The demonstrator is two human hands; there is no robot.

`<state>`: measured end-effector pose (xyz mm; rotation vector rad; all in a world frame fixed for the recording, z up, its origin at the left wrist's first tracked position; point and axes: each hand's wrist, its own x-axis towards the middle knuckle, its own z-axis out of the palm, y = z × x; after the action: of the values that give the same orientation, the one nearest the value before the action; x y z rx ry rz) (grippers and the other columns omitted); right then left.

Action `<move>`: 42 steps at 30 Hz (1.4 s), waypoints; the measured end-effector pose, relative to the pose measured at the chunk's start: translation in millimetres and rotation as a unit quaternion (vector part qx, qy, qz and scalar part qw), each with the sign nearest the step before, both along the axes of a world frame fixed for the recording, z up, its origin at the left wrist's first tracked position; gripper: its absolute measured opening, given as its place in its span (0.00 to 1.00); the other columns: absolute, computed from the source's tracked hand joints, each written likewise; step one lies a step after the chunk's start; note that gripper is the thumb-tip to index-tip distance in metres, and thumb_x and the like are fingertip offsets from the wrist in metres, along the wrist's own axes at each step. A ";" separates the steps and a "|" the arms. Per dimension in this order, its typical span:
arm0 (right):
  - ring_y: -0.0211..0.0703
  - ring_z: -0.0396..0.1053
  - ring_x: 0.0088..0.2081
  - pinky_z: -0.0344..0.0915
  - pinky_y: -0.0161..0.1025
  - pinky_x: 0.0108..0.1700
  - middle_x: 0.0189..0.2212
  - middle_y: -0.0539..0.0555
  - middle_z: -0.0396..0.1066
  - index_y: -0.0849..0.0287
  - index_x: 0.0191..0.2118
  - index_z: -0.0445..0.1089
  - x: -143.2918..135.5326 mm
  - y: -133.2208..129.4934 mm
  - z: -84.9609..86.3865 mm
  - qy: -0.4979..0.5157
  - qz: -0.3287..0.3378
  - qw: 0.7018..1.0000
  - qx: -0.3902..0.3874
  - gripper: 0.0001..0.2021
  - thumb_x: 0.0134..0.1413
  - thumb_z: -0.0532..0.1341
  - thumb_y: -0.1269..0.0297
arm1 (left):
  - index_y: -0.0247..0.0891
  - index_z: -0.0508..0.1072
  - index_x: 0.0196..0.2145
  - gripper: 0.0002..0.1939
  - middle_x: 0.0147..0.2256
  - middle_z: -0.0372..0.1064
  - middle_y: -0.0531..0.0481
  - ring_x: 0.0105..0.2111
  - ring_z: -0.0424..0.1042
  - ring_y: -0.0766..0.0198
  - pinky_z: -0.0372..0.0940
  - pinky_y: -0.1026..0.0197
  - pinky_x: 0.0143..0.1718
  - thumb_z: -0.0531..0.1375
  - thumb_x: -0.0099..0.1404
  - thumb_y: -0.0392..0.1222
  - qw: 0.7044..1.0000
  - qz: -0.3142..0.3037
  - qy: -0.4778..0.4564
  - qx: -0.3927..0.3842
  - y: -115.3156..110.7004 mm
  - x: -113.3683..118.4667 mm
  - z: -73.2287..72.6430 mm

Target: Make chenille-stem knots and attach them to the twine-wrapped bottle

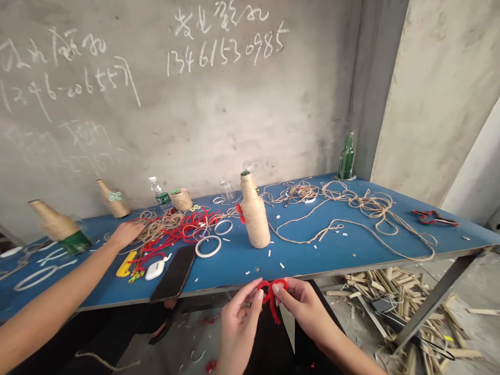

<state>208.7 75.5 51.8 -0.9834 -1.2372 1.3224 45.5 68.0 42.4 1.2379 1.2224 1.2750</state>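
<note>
My left hand (pixel 239 315) and my right hand (pixel 303 308) meet just below the front edge of the blue table (pixel 312 255). Together they pinch a piece of red cord (pixel 272 292) bent into two small loops, with a tail hanging between the hands. A bottle wrapped in jute twine (pixel 255 214) stands upright on the table just beyond my hands, with a small red bow on its left side.
Another person's arm reaches from the left, hand (pixel 125 233) on a pile of red cord and twine (pixel 175 229). A black phone (pixel 174 273), white rings (pixel 208 246), a yellow cutter (pixel 125 264), red scissors (pixel 433 217), a green bottle (pixel 346 156) and loose twine (pixel 363 205) lie around. Bamboo scraps (pixel 390 297) litter the floor.
</note>
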 end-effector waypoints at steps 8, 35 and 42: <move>0.39 0.62 0.29 0.60 0.38 0.36 0.23 0.48 0.66 0.59 0.25 0.68 1.2 -0.7 0.2 -0.023 0.003 1.000 0.019 0.26 0.54 0.64 0.38 | 0.39 0.84 0.43 0.23 0.39 0.82 0.41 0.34 0.77 0.58 0.73 0.62 0.39 0.66 0.61 0.60 0.999 0.025 0.027 0.027 0.0 -3.3 1.0; 0.46 0.61 0.34 0.62 0.42 0.41 0.30 0.50 0.63 0.51 0.43 0.78 33.0 -1.2 8.5 -0.116 -0.066 0.990 0.035 0.26 0.62 0.53 0.37 | 0.35 0.79 0.28 0.19 0.24 0.71 0.49 0.25 0.65 0.65 0.59 0.65 0.22 0.70 0.57 0.56 0.985 0.029 -0.167 -0.029 7.4 -16.2 14.7; 0.46 0.62 0.34 0.62 0.42 0.39 0.30 0.51 0.64 0.51 0.41 0.78 45.9 0.1 6.8 -0.139 -0.083 0.986 0.036 0.27 0.62 0.51 0.36 | 0.44 0.82 0.46 0.15 0.46 0.81 0.42 0.47 0.76 0.45 0.68 0.44 0.47 0.57 0.69 0.37 0.816 0.112 0.465 0.323 51.6 -50.1 23.9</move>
<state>254.6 75.6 58.6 -1.2204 -1.3689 1.0289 -4.5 119.7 66.2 2.4713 1.6959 1.3297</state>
